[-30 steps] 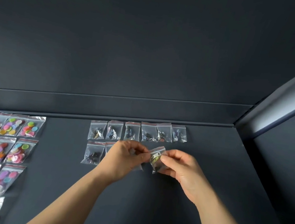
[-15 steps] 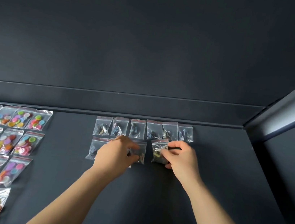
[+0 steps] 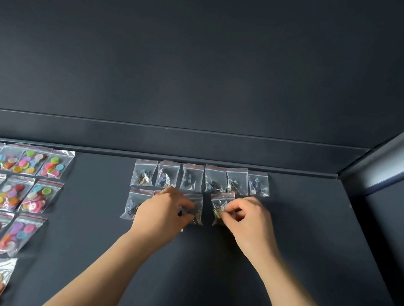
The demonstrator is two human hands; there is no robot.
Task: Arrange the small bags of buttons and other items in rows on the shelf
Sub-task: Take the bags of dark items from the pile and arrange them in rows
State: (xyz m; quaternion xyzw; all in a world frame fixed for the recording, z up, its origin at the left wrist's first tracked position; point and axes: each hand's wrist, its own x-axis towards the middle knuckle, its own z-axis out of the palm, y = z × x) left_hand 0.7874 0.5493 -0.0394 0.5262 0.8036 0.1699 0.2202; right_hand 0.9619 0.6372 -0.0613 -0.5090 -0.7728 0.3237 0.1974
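Fingers of the right hand [image 3: 251,222] pinch a small clear bag [image 3: 221,203] of metal bits lying on the dark shelf [image 3: 298,257] at the right end of the front row, while the left hand [image 3: 163,211] closes its grip on the neighbouring bag [image 3: 196,205], hiding most of another beside it. Six similar bags [image 3: 192,176] line the back ledge just beyond; button bags [image 3: 12,192], bright-coloured and red-sealed, lie in rows well apart at far left.

Left hand [image 3: 161,209] and right hand [image 3: 251,220] reach forward, fingers [image 3: 234,207] curled
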